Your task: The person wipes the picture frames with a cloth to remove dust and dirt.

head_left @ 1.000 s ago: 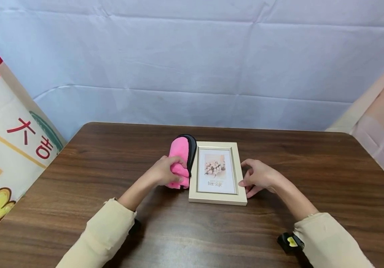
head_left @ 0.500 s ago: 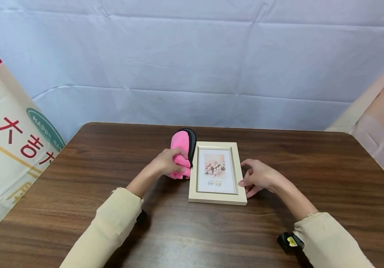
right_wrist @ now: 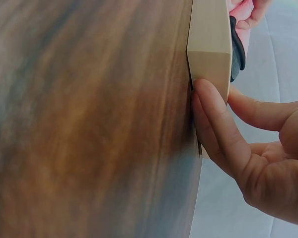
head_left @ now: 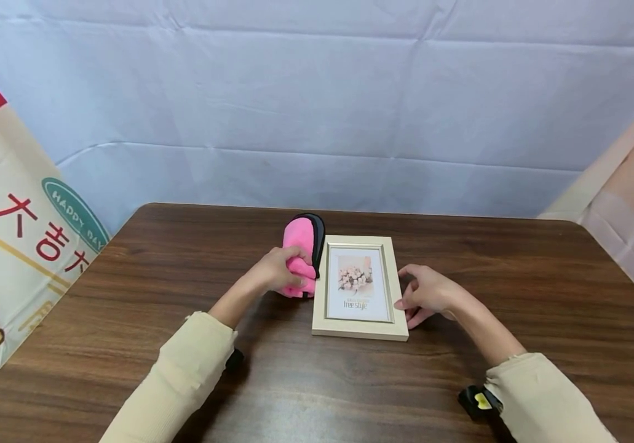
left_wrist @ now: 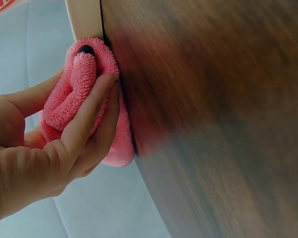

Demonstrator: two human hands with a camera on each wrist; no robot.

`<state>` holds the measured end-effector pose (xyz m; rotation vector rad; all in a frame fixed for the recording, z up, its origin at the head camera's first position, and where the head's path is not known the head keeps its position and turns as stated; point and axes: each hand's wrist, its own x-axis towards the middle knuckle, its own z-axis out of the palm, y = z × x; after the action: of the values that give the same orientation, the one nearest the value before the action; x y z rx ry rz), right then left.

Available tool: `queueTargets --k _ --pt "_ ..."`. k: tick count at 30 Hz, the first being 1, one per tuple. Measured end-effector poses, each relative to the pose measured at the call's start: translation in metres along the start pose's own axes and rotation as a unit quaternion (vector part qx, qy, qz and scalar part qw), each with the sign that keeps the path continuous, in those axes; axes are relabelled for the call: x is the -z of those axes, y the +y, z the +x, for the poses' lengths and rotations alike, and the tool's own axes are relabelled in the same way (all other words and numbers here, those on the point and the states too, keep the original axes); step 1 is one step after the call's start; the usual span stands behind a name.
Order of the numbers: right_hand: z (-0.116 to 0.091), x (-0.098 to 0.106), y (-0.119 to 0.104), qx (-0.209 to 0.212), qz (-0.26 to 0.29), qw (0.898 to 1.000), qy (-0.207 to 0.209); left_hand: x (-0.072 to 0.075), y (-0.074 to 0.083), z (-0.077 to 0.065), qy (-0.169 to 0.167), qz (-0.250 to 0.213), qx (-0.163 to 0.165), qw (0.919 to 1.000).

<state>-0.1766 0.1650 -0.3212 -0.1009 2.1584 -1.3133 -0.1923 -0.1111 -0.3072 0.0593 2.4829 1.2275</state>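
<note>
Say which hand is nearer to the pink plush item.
Left. The left hand grips the pink plush item itself; the right hand is across the picture frame from it, pinching the frame's right edge.

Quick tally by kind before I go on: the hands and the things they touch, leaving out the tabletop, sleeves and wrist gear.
Hands: 2, left hand and right hand
Picture frame: 1
Pink plush bundle: 1 (can't tell whether one slipper or a pair)
Total: 4
</note>
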Motion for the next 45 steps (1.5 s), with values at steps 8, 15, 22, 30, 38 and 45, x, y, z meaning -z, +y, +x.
queueTargets --k 8,15,22,30,38,45 --pt "0.0 0.0 0.001 0.002 0.001 1.0 0.0 -0.002 -0.002 -0.008 -0.007 0.008 -0.015 0.9998" --pt "0.001 0.0 0.0 0.003 0.001 1.0 -0.002 -0.005 -0.006 -0.02 -0.007 0.024 -0.021 0.9995" --pt "0.001 0.0 0.0 0.001 0.0 1.0 -0.002 -0.009 -0.009 -0.034 0.004 0.062 -0.033 0.9975" --pt "0.001 0.0 0.0 0.003 0.002 1.0 -0.003 -0.011 -0.01 -0.046 0.013 0.112 -0.051 0.9924" --pt "0.001 0.0 -0.001 0.002 0.003 1.0 -0.004 -0.011 -0.01 -0.045 0.019 0.123 -0.054 0.9907" --pt "0.001 0.0 -0.002 -0.001 -0.001 1.0 -0.002 -0.01 -0.009 -0.042 0.013 0.11 -0.042 0.9929"
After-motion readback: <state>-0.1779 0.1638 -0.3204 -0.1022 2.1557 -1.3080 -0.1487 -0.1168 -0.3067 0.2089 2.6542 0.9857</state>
